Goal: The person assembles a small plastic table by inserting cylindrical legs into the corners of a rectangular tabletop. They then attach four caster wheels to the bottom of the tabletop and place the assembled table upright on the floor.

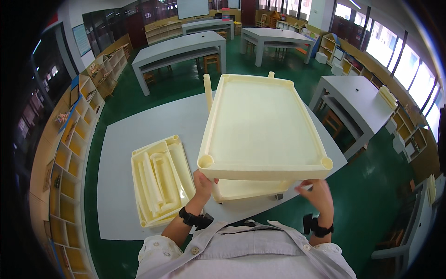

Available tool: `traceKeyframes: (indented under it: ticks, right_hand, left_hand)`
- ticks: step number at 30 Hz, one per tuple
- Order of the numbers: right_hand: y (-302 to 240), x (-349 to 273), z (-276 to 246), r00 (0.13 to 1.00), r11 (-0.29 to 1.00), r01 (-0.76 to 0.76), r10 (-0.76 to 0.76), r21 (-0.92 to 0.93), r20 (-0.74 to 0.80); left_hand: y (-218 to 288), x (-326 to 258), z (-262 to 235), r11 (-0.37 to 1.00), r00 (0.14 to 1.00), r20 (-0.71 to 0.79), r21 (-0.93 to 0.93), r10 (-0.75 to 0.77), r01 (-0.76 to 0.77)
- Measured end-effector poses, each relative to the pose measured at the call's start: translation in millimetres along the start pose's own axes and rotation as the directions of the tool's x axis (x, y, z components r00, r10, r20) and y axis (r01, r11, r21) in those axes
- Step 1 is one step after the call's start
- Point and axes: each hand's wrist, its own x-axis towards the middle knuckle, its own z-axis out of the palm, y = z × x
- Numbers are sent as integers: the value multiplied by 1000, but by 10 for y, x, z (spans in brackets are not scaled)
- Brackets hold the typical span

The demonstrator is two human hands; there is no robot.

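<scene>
Cream two-tier rack [260, 125] seen over worktop [118, 158]; judged light, stiff, best gripped by tray rim [265, 173]. Left hand [202, 187] partly hidden, right hand [319, 193] fingers curled below near-right; pinch cannot be told for either.

Two hands [203, 186] and two black wristbands [189, 217] appear at the near side of one cream rack [262, 125]. One pile of cream parts [163, 179] lies left of the rack; three grey tables [176, 52] stand beyond it.

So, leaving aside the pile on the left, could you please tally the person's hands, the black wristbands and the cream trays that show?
Hands: 2 (left hand, right hand)
Black wristbands: 2 (left wristband, right wristband)
Cream trays: 2 (upper tray, lower tray)
Total: 6
</scene>
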Motion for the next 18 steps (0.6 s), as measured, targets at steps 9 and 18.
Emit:
traceKeyframes:
  ticks: [9, 18]
  right_hand:
    - [-630, 294, 529, 966, -200, -160, -235, 967, 111]
    - [-893, 532, 503, 988, -404, -144, -11, 903, 153]
  left_hand:
    - [60, -25, 83, 999, 999, 29, -39, 35, -33]
    - [13, 94, 232, 995, 994, -70, -53, 80, -84]
